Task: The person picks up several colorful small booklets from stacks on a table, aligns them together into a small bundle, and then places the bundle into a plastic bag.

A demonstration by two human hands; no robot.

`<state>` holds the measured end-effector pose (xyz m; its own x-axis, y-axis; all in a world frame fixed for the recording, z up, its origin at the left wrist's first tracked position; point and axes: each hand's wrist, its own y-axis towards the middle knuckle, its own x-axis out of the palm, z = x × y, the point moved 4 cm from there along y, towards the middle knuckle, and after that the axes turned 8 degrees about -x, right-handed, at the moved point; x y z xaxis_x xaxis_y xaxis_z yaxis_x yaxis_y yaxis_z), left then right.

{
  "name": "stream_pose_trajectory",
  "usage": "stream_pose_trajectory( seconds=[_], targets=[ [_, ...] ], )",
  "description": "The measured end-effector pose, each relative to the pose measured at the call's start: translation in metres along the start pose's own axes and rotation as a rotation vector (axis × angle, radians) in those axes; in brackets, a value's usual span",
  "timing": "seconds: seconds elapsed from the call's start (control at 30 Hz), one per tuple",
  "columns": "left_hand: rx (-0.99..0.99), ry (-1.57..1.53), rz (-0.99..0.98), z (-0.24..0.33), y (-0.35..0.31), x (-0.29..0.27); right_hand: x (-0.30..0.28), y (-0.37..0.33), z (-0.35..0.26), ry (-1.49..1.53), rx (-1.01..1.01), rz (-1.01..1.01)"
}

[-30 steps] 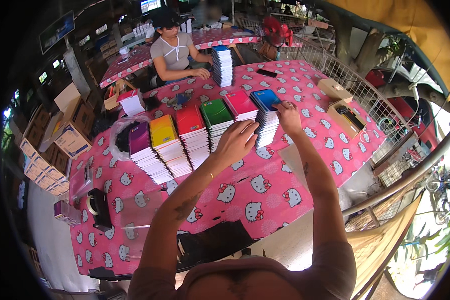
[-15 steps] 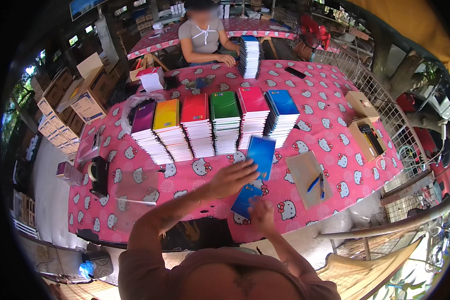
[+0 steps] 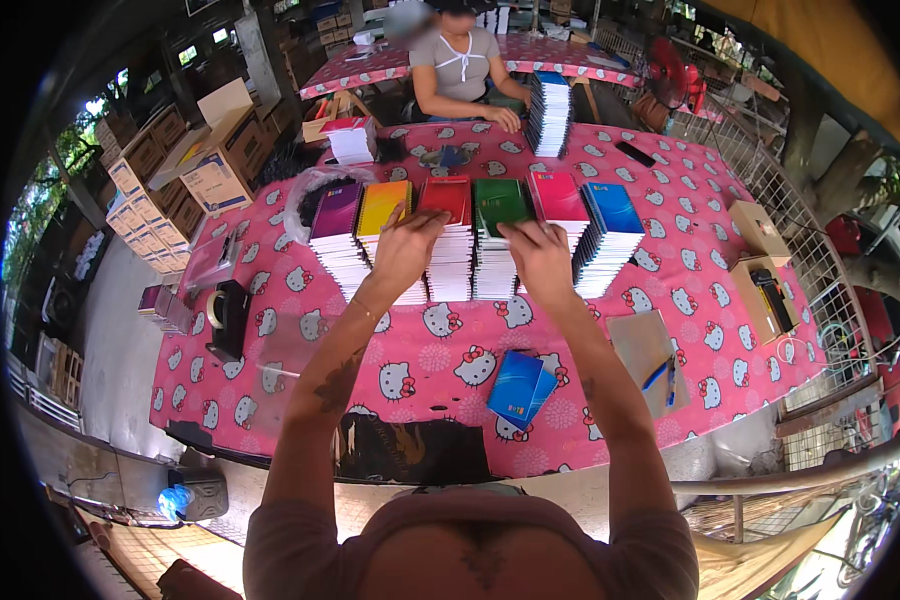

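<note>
My left hand [image 3: 407, 247] is over the near ends of the yellow notebook stack [image 3: 382, 208] and the red notebook stack [image 3: 444, 200], its fingers closed at the near edge of the top red notebook. On the green notebook stack [image 3: 497, 207], my right hand [image 3: 540, 250] grips the near edge of the top notebook, which looks slightly tilted; its fingertips are partly hidden. The purple stack [image 3: 336, 210], pink stack [image 3: 557, 196] and blue stack [image 3: 612, 210] stand in the same row. Two blue notebooks [image 3: 520, 385] lie overlapped near me, by my right forearm.
Across the table sits another person [image 3: 457, 70] beside a tall notebook stack [image 3: 549, 115]. A black tape dispenser [image 3: 228, 320] stands at left. At right lie a brown board [image 3: 642, 345] with blue pens [image 3: 657, 376] and an open carton [image 3: 765, 300]. Cardboard boxes [image 3: 220, 170] stand beyond the left edge.
The blue notebook that was in my left hand now lies on the other blue one. Both hands have moved forward to the stacks, and the view has shifted.
</note>
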<state>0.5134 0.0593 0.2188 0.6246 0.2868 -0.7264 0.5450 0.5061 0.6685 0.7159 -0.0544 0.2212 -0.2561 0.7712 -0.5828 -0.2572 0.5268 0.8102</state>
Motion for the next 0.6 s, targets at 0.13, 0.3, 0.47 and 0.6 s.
stream_pose_trajectory(
  seconds=[0.13, 0.3, 0.47, 0.6],
  targets=[
    [0.049, -0.227, 0.224, 0.061, -0.032, -0.071, -0.060, -0.095, -0.090, 0.029, 0.083, -0.184],
    [0.192, -0.342, -0.123, 0.142, -0.197, 0.020, -0.026, -0.252, -0.120, 0.548, 0.629, -0.089],
    [0.112, -0.365, -0.327, 0.156, -0.178, 0.050, -0.043, -0.133, -0.030, 0.303, 0.611, 0.183],
    [0.152, -0.308, 0.181, 0.155, 0.018, 0.031, -0.036, -0.039, 0.058, -0.375, 0.235, -0.041]
  ],
)
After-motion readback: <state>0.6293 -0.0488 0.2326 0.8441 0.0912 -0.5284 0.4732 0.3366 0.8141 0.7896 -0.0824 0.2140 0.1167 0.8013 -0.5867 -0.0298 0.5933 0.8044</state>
